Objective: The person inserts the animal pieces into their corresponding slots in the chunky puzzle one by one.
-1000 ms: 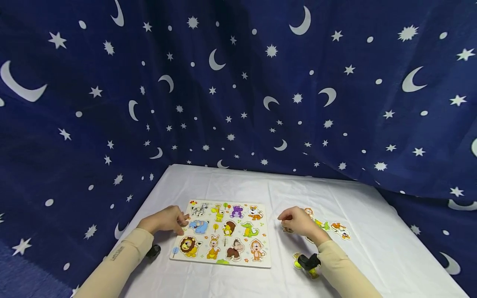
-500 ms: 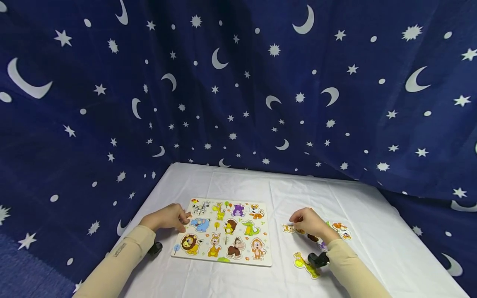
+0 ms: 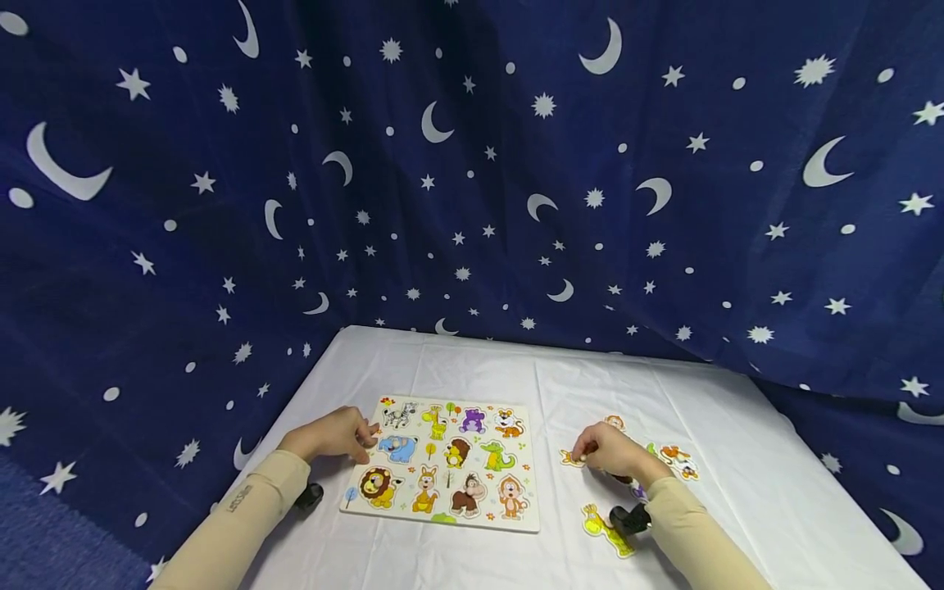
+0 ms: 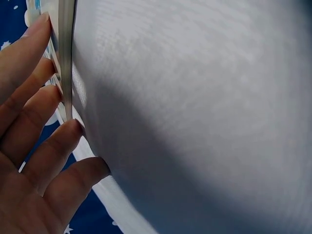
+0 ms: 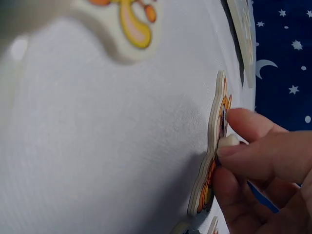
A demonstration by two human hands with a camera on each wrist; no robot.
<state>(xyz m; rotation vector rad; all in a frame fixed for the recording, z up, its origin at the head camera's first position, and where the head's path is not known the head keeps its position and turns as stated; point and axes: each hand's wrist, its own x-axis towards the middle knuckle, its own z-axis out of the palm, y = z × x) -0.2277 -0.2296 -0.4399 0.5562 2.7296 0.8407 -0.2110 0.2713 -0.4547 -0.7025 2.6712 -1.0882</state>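
My right hand [image 3: 614, 451] pinches the small white knob [image 5: 228, 141] of a kangaroo puzzle piece [image 5: 213, 129] between thumb and fingertips. This piece lies on the cloth to the right of the puzzle board [image 3: 533, 524]; in the head view the hand covers most of it. On the board's left edge rests my left hand [image 3: 333, 433], its fingers relaxed and spread along the rim. The left wrist view shows these fingers [image 4: 41, 102] touching the board's side, with the little fingers nearer the cloth. The board carries several animal pictures, among them a lion, a zebra and a crocodile.
A giraffe piece [image 3: 608, 531] lies under the right wrist camera [image 3: 629, 519]. Several more pieces, such as an orange-and-white one [image 3: 674, 453] and a partly hidden monkey-like one [image 3: 614, 422], lie around the right hand. Behind the white-clothed table [image 3: 472, 360] hangs a blue star curtain [image 3: 487, 197].
My right hand has moved right, then come down onto the kangaroo piece and taken its knob. The left hand has stayed at the board's edge.
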